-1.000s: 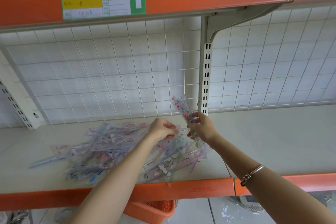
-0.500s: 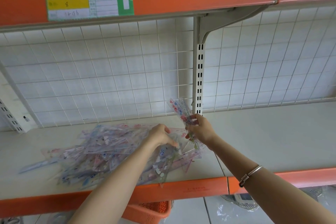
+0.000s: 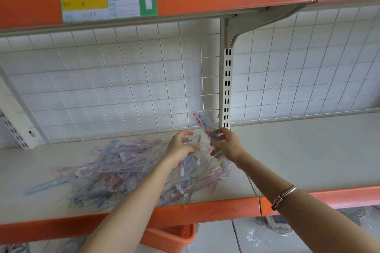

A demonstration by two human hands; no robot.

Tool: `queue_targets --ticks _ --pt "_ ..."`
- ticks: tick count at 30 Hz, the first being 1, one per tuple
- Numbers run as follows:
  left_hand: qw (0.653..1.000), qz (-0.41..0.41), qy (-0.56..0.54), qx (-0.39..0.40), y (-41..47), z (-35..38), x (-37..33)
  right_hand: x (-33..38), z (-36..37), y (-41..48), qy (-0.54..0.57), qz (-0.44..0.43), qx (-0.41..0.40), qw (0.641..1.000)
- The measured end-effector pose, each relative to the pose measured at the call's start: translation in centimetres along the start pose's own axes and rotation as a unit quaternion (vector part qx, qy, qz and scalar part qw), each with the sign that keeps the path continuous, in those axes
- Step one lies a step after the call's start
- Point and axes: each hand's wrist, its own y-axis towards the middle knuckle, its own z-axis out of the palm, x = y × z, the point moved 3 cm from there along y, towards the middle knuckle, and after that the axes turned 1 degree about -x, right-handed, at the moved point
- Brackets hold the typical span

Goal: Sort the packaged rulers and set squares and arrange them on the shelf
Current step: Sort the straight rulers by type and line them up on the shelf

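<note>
Head view, rulers (image 3: 202, 122) in right grip (image 3: 228, 147), package (image 3: 196, 142) in left grip (image 3: 178, 149)

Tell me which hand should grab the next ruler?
Probably left: the left hand is at the messy pile of clear packaged rulers, while the right hand grips a patterned ruler bundle.

Pile of packaged rulers (image 3: 123, 168) on shelf (image 3: 308, 150), left of upright (image 3: 226, 88).
</note>
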Motion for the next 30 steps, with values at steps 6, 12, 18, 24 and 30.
queue_targets --ticks 6,12,18,24,30 --pt "1.000 0.010 -0.021 -0.002 0.3 0.0 0.0 0.0 0.4 -0.4 0.012 0.002 -0.008 1.000" --pt "0.998 0.032 -0.045 -0.013 0.6 1.0 -1.1 -0.4 -0.4 -1.3 0.049 0.001 -0.047 0.998" --pt "0.996 0.053 -0.064 -0.011 1.1 4.9 -2.6 -2.2 -4.5 -2.4 0.067 0.003 -0.119 0.991" --pt "0.996 0.066 -0.062 0.015 1.7 11.4 -4.9 -3.7 -11.1 -2.3 0.081 0.016 -0.163 0.983" --pt "0.995 0.055 -0.085 0.025 3.1 19.8 -8.4 -5.8 -20.4 -1.1 0.059 0.036 -0.192 0.979"
